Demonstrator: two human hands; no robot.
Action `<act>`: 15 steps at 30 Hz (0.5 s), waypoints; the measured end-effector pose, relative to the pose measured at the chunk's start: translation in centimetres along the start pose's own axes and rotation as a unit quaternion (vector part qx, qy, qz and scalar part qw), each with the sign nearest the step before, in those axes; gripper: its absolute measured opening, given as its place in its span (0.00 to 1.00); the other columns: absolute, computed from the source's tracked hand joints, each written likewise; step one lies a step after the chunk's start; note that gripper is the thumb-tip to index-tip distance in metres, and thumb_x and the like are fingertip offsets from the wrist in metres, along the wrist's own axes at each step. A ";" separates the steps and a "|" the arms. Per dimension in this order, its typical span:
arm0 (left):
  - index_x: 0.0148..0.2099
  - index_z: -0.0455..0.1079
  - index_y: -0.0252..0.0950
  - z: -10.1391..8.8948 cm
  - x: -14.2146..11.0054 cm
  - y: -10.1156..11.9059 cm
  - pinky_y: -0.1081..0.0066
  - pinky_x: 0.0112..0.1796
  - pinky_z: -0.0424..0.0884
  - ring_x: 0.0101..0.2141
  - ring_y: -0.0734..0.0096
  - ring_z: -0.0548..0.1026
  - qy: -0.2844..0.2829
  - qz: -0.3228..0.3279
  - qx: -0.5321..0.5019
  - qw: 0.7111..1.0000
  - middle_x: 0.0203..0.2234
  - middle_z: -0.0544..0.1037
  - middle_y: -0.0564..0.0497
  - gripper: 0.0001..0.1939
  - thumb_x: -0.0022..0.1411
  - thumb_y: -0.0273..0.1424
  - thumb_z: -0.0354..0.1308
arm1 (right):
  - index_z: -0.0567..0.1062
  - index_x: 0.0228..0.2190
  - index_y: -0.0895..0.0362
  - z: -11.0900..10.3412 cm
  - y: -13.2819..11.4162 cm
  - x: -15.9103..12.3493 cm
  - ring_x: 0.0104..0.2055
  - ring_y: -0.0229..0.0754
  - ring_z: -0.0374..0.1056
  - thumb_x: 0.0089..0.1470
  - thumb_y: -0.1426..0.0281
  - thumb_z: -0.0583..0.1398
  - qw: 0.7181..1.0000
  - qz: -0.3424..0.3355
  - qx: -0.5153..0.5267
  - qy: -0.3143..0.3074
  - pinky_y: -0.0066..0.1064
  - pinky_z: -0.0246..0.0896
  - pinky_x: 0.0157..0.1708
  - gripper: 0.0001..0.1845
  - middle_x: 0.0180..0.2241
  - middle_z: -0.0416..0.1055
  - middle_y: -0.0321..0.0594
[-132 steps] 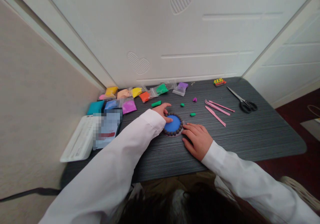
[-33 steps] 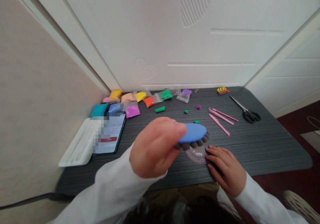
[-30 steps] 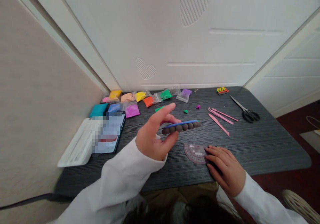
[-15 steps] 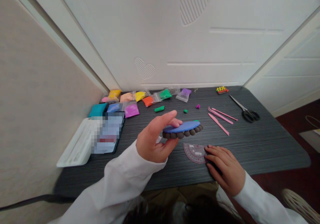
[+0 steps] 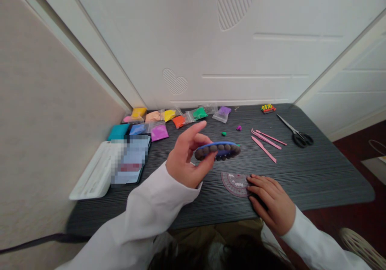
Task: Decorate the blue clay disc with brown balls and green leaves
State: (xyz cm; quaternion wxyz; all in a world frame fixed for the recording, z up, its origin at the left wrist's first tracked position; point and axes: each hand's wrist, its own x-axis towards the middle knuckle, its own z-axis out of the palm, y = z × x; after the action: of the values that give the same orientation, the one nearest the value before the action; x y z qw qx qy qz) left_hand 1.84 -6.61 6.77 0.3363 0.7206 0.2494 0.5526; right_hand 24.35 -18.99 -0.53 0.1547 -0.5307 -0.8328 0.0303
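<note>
My left hand [image 5: 189, 155] is closed on a blue clay piece [image 5: 223, 151] rimmed with dark grey clay balls, held tilted above the table. The thumb presses its near side while the index finger sticks out above it. My right hand [image 5: 269, 201] lies flat on the table, fingers stretched out, its fingertips at the right end of a clear protractor [image 5: 235, 184]. Beyond the held piece are a small green clay lump [image 5: 224, 133] and a purple clay lump [image 5: 239, 128].
Pink modelling tools [image 5: 267, 141] and black-handled scissors [image 5: 295, 132] lie to the right, with a small colourful piece [image 5: 268, 109] behind. Bags of coloured clay, one green [image 5: 200, 113], line the back. A phone [image 5: 132, 161] and a white tray [image 5: 93, 173] are at left.
My left hand has turned the blue clay piece, so its grey-balled underside now faces me more. The hand has risen slightly and covers the green strip behind it. My right hand stays put.
</note>
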 end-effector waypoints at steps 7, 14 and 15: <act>0.54 0.50 0.34 -0.5 0.9 -5.5 0.72 0.28 0.68 0.28 0.74 0.69 -0.093 -0.361 -0.050 0.927 0.30 0.68 0.51 0.37 0.41 0.28 0.61 | 0.67 0.40 0.56 0.6 0.4 -0.3 0.53 0.44 0.55 0.48 0.72 0.54 1.000 -0.003 0.000 0.017 0.42 0.52 0.50 0.14 0.47 0.64 0.43; 0.55 0.49 0.34 0.0 0.5 -8.6 0.74 0.25 0.65 0.22 0.78 0.66 -0.114 -0.456 -0.011 0.882 0.25 0.67 0.55 0.41 0.38 0.27 0.62 | 0.67 0.40 0.56 1.1 0.7 -0.5 0.53 0.43 0.55 0.48 0.71 0.54 1.000 -0.012 0.001 0.027 0.41 0.52 0.49 0.15 0.47 0.64 0.42; 0.55 0.49 0.34 0.1 0.5 -8.7 0.74 0.24 0.64 0.21 0.79 0.65 -0.111 -0.461 -0.005 0.881 0.24 0.67 0.55 0.41 0.38 0.26 0.62 | 0.67 0.40 0.56 1.1 0.7 -0.4 0.53 0.43 0.55 0.48 0.71 0.54 1.000 -0.011 0.002 0.026 0.41 0.51 0.49 0.15 0.47 0.64 0.42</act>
State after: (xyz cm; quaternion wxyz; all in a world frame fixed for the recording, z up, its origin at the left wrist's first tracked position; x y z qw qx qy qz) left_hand 2.22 -0.64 0.48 0.5819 0.5795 0.5116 0.2528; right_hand 24.84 -18.94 -1.82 0.1777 -0.5222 -0.8339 0.0159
